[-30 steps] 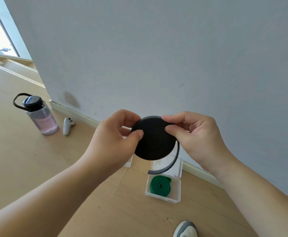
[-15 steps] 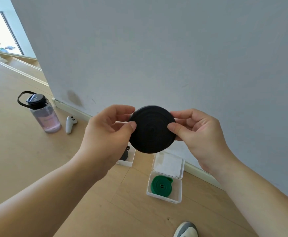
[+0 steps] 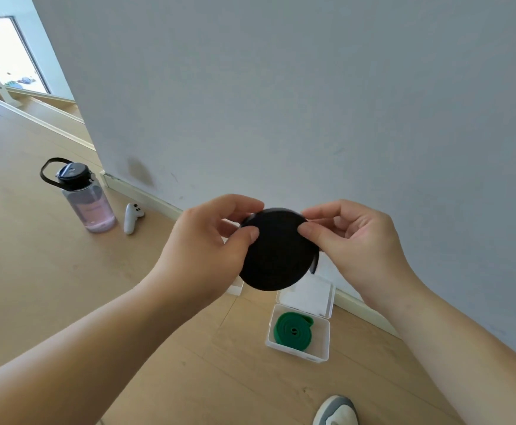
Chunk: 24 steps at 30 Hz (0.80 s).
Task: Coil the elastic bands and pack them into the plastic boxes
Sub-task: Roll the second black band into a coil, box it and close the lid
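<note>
- Your left hand (image 3: 207, 250) pinches the left edge of the black band (image 3: 276, 259). The thumb is on the front and the fingers curl behind it.
- Your right hand (image 3: 361, 250) pinches the right edge the same way, thumb in front and fingers curled behind.
- You hold the black band up in the air between both hands. It is rolled into a flat round coil. A short loose end (image 3: 314, 263) sticks out low on its right side.
- Your shoe (image 3: 336, 412) is on the wood floor (image 3: 51, 286) below your arms.
- An open plastic box (image 3: 324, 342) sits on the floor under the coil. The green band (image 3: 292, 328) lies rolled up inside it. Its lid (image 3: 307, 297) is tipped back toward the wall (image 3: 281, 102).
- A second box (image 3: 235, 288) peeks out behind your left hand. You cannot see what is in it.
- Farther left, a water bottle (image 3: 87, 200) stands on the floor. A white controller (image 3: 132, 217) lies just beside it, close to the wall.
</note>
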Motion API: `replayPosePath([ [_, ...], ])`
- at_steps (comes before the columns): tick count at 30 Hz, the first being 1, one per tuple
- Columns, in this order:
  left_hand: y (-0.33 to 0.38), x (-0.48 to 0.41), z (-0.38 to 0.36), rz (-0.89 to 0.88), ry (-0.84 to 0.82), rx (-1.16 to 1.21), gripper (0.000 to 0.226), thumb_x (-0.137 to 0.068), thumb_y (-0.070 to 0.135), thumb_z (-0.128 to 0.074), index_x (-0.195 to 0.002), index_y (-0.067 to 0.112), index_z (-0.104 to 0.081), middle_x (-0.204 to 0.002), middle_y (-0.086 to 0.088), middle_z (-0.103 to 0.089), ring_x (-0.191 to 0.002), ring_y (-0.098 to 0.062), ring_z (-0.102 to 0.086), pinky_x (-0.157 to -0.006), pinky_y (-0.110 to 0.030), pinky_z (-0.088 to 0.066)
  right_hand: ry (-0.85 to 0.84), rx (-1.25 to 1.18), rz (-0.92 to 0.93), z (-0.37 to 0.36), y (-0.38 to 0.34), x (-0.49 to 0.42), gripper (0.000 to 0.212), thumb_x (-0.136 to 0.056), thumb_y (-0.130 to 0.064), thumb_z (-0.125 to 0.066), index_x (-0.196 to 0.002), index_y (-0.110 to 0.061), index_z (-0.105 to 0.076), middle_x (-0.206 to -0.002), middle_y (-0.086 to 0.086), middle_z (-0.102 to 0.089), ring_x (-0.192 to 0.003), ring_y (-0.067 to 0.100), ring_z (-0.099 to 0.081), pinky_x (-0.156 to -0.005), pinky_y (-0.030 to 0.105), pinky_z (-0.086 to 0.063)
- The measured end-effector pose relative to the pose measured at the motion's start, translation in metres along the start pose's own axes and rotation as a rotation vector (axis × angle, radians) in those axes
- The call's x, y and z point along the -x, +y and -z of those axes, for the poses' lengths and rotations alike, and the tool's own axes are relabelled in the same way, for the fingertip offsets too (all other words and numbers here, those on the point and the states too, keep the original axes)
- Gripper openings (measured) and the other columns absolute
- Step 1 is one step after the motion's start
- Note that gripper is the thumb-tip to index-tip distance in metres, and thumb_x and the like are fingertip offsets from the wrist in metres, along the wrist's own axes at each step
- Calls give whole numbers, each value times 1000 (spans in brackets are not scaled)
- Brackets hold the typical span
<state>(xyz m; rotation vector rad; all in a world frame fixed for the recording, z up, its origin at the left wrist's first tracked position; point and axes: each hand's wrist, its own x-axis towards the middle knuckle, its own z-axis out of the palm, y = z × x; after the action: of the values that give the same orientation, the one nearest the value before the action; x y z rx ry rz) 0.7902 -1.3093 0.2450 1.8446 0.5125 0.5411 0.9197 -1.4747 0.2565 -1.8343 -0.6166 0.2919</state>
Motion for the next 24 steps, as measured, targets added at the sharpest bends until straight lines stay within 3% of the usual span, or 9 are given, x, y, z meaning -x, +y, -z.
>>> replayPosePath([
  [2, 2, -1, 2, 58, 43, 160, 33, -95, 9, -71, -103, 41, -73, -98, 13, -74, -84, -8, -73, -60, -21, -62, 13, -56, -33, 1, 0, -1, 18, -88, -7, -78, -99, -22, -77, -86, -1, -81, -81, 19, -78, -79, 37, -63],
  [5, 1, -2, 4, 127, 55, 235, 28, -94, 10, -73, -103, 37, -74, -97, 11, -76, -83, -13, -76, -68, -35, -66, 24, -97, -55, 0, 1, -3, 19, -90, -3, -75, -100, -20, -77, -86, 1, -81, -80, 20, -77, -74, 38, -65],
  [7, -2, -2, 5, 164, -7, 164, 21, -93, 17, -75, -102, 35, -70, -92, 9, -77, -81, -11, -76, -64, -26, -65, 14, -52, -36, -1, 1, -2, 21, -91, -5, -75, -95, -25, -79, -87, -3, -81, -84, 16, -77, -79, 37, -64],
  [9, -4, 1, 3, 149, -61, 37, 22, -91, 23, -77, -103, 36, -64, -91, 10, -76, -84, 7, -69, -54, -10, -53, -45, 41, 15, -2, 1, 1, 23, -92, -7, -74, -92, -29, -81, -88, -9, -80, -89, 12, -76, -85, 33, -62],
  [11, -5, 4, 0, 76, -120, -43, 28, -91, 23, -77, -107, 41, -62, -99, 17, -72, -89, 10, -66, -58, -10, -52, -115, 138, 65, -6, -1, 5, 24, -93, -8, -72, -92, -31, -81, -89, -14, -79, -90, 8, -73, -84, 25, -59],
  [14, -4, 7, -3, -17, -182, -164, 31, -93, 21, -72, -111, 45, -68, -95, 26, -70, -91, 6, -66, -67, -6, -50, -161, 167, 97, -9, -4, 9, 25, -94, -8, -71, -93, -31, -81, -88, -18, -78, -88, 3, -72, -80, 15, -56],
  [19, -7, 4, -3, 4, -103, -111, 32, -95, 16, -70, -106, 47, -72, -94, 22, -72, -88, 4, -65, -69, -3, -50, -38, 49, -7, -3, 1, 1, 10, -83, -17, -84, -86, -25, -79, -82, -6, -79, -81, 11, -76, -83, 33, -63],
  [24, -11, 3, -3, 112, 3, 109, 30, -95, 10, -71, -106, 37, -76, -99, 8, -76, -80, -9, -73, -69, -28, -65, -33, -62, -107, -4, 11, -3, 14, -83, -12, -84, -91, -22, -79, -90, -1, -81, -89, 18, -78, -92, 46, -61],
])
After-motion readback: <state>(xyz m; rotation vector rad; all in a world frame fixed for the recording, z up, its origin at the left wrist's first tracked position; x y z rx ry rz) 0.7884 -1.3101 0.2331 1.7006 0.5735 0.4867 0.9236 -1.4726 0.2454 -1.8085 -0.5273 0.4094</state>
